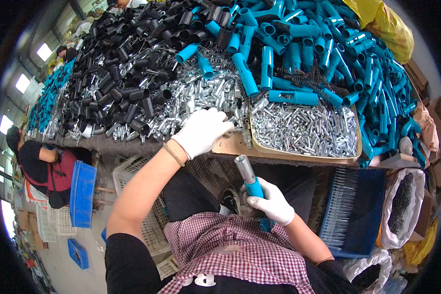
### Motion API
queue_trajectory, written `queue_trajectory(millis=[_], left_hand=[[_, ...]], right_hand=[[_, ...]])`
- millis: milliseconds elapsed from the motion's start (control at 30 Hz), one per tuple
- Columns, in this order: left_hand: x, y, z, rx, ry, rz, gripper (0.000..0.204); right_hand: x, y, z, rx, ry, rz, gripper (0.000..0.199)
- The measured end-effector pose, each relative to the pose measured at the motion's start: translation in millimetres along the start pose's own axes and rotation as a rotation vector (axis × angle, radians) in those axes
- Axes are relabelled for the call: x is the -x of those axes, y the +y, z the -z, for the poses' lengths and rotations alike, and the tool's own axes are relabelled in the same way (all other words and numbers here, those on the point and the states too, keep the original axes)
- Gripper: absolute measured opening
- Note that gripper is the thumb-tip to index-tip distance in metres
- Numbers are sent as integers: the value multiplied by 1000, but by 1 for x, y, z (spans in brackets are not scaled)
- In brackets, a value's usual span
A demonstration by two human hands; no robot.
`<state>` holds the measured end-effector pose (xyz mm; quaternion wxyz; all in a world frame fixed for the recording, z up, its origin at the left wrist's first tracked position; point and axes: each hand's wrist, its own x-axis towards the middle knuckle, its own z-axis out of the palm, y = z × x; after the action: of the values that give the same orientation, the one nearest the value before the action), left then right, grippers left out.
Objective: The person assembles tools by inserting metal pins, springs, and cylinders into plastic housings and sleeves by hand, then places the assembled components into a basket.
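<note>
Left hand (203,131) closed among metal pins (201,93) | right hand (272,203) grips blue tube (252,188), near-upright, metal end up

Layout of the counter (108,144)

A tray (299,156) of metal sleeves (304,130) stood at the near edge; behind it lay plastic tubes (299,54), and to their left the plastic sockets (127,63). Loose metal parts (201,93) lay left of the tray.

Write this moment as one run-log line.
left hand: white glove, on heap of small silver metal pieces | right hand: grips blue plastic tube with metal sleeve
</note>
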<state>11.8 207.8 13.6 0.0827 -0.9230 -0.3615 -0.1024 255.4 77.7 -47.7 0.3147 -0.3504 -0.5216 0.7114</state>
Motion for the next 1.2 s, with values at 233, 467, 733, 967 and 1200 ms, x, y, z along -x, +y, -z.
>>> queue_trajectory(millis=[233, 467, 733, 967, 1200], left_hand=[[3, -5, 0, 48, 7, 61, 21], [65, 60, 34, 1451, 381, 768, 33], [133, 126, 24, 1438, 607, 1025, 40], [148, 132, 24, 1445, 592, 1016, 34], [152, 125, 33, 1541, 461, 712, 56]], right_hand=[[0, 9, -9, 46, -54, -27, 40], [8, -5, -13, 370, 53, 65, 55], [4, -11, -47, 900, 68, 355, 62], [9, -17, -57, 1068, 76, 378, 60], [10, -12, -37, 501, -276, 141, 57]])
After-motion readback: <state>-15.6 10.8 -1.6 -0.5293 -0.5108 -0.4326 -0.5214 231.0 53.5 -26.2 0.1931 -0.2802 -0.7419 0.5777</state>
